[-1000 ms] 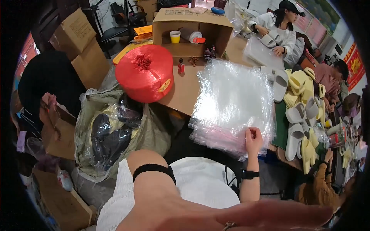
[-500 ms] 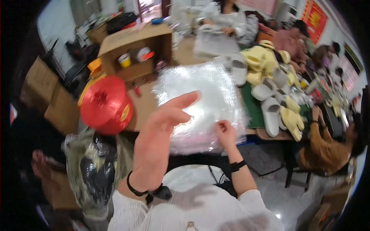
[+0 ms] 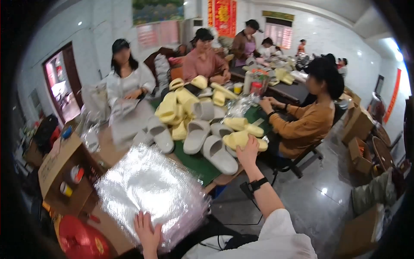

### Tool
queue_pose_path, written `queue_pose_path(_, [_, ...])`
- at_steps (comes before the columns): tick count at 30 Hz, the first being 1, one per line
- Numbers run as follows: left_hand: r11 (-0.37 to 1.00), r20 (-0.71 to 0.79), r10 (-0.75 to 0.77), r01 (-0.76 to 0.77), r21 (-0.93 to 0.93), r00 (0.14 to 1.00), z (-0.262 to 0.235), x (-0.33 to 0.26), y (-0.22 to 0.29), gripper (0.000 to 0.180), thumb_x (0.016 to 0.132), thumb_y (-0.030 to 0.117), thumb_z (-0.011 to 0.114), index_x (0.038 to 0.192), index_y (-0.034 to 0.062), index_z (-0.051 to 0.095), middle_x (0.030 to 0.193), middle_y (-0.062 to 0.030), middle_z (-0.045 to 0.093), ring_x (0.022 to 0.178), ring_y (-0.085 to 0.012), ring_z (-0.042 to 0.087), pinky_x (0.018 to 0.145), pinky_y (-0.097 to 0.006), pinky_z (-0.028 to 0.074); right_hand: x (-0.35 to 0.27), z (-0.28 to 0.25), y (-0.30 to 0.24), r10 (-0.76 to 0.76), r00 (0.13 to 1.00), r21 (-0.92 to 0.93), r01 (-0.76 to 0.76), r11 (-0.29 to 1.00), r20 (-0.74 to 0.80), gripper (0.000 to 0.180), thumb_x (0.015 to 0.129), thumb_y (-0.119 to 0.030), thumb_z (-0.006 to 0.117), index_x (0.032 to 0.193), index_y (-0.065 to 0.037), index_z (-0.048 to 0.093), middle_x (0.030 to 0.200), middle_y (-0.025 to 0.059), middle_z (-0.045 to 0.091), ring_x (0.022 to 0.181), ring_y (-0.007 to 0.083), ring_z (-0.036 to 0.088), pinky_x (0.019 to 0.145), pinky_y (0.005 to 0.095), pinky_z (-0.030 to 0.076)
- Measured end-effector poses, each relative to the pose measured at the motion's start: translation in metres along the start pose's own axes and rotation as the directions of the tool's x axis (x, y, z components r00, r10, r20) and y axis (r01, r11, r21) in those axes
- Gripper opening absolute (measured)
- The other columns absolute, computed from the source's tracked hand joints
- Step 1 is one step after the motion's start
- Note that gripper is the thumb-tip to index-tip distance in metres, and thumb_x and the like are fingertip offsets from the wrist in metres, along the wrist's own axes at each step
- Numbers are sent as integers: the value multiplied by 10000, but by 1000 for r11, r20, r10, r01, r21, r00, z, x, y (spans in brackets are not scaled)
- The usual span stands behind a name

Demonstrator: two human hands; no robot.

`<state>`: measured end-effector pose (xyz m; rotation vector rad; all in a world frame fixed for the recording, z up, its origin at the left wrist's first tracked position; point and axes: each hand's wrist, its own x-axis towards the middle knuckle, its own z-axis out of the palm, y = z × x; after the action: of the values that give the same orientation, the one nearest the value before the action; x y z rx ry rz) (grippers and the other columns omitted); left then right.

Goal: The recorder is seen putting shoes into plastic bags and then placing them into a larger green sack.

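A thick stack of shiny clear plastic bags (image 3: 146,185) lies on the table in front of me. My left hand (image 3: 148,233) rests on its near edge, fingers spread and holding nothing. Out to the right, my right hand (image 3: 249,154) has its fingers closed on a yellow ribbed slipper (image 3: 236,139) at the near end of a slipper pile. Beside that slipper lie a grey slipper (image 3: 219,154) and another grey slipper (image 3: 196,136). More yellow slippers (image 3: 172,108) are heaped behind them. The slipper's underside is hidden.
A cardboard box (image 3: 60,168) stands left of the bags, with a red shiny roll (image 3: 82,237) nearer me. Across the table sits a person in white (image 3: 127,82), and another in pink (image 3: 202,64). At the right, a person in a brown top (image 3: 304,123) sits working.
My view has swung to the right. My right hand has left the bag stack and reached out to a yellow slipper. My left hand has come down onto the bags.
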<state>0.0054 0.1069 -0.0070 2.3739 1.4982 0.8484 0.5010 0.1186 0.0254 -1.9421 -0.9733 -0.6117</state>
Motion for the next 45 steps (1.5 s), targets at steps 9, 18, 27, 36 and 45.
queue_pose_path(9, [982, -39, 143, -137, 133, 989, -8, -4, 3, 495, 865, 281, 577, 1277, 11, 520, 1336, -250, 469, 1270, -419, 385, 1080, -490, 254, 41, 16, 65, 294, 855, 172, -396, 902, 427, 445, 763, -310, 732, 1009, 55, 664, 864, 166, 690, 795, 253, 656, 738, 347, 499])
queue_pose_path(18, [998, -76, 45, -41, 53, 996, 6, 0, -10, 592, 797, 423, 648, 1232, 34, 548, 1353, -242, 451, 1282, -440, 361, 1085, -518, 244, 63, -4, -39, 61, 970, 692, -210, 691, 234, 278, 895, -269, 633, 884, 7, 602, 746, -12, 545, 676, 95, 439, 600, 274, 375])
queue_pose_path(27, [994, -136, 55, -42, 98, 989, 8, -7, -14, 577, 844, 445, 592, 1283, 79, 517, 1374, -204, 450, 1304, -404, 355, 1097, -487, 245, -26, -59, -218, -396, 814, 879, -266, 397, 425, 169, 940, -84, 543, 1080, 10, 559, 926, -2, 579, 807, 67, 503, 726, 198, 398])
queue_pose_path(36, [999, -128, 34, -30, 31, 991, 8, -10, -17, 620, 855, 480, 550, 1312, 66, 484, 1437, -192, 367, 1359, -366, 283, 1116, -483, 209, -123, -41, -305, -668, 559, 865, -223, 450, 492, 117, 857, -49, 635, 947, 11, 590, 786, 37, 591, 714, 100, 568, 627, 247, 459])
queue_pose_path(45, [993, -15, -20, 22, 115, 1000, 9, -9, -21, 603, 807, 437, 582, 1266, 52, 518, 1344, -194, 455, 1314, -371, 329, 1108, -488, 234, -163, -16, -282, -906, 113, 877, 229, 423, 407, 258, 758, -168, 710, 915, 27, 646, 896, 200, 606, 723, 328, 605, 644, 377, 488])
